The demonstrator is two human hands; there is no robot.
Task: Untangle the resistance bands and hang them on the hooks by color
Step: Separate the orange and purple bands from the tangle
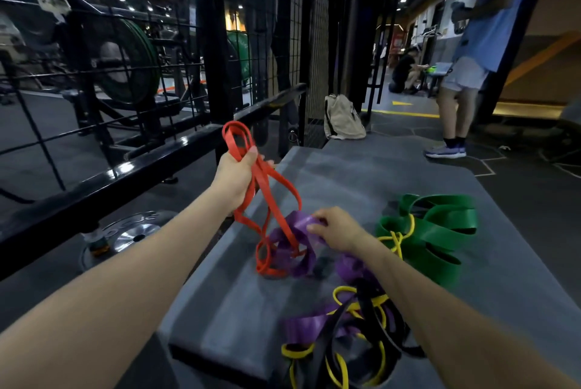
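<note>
A broad grey padded tabletop (361, 175) runs from the near edge toward the back, with a black metal rail and wire fence (151, 153) along its left side and a gym floor beyond. A person in a blue top and pale shorts (468, 52) stands at the far right, well apart from the tabletop, and a beige bag (342, 118) leans against the mesh past the tabletop's far end. On the floor to the left lies a silver weight plate (132, 233). On the tabletop at right sit wide green bands (440, 225) in a loose heap, with a thin yellow band (399, 237) knotted through their left side. Nearest the camera, at the tabletop's front edge, black bands (364, 319), yellow bands (342, 369) and a purple band (305, 322) lie tangled together. In the middle of the tabletop a purple band (295, 231) is coiled, with a red band (273, 197) threaded through it; the red loops rise off the surface to the upper left. The left hand (235, 175) is raised above the tabletop's left edge, fingers curled round several strands of the red band. The right hand (338, 228) is low over the middle, its fingertips pinching a fold of the coiled purple band.
</note>
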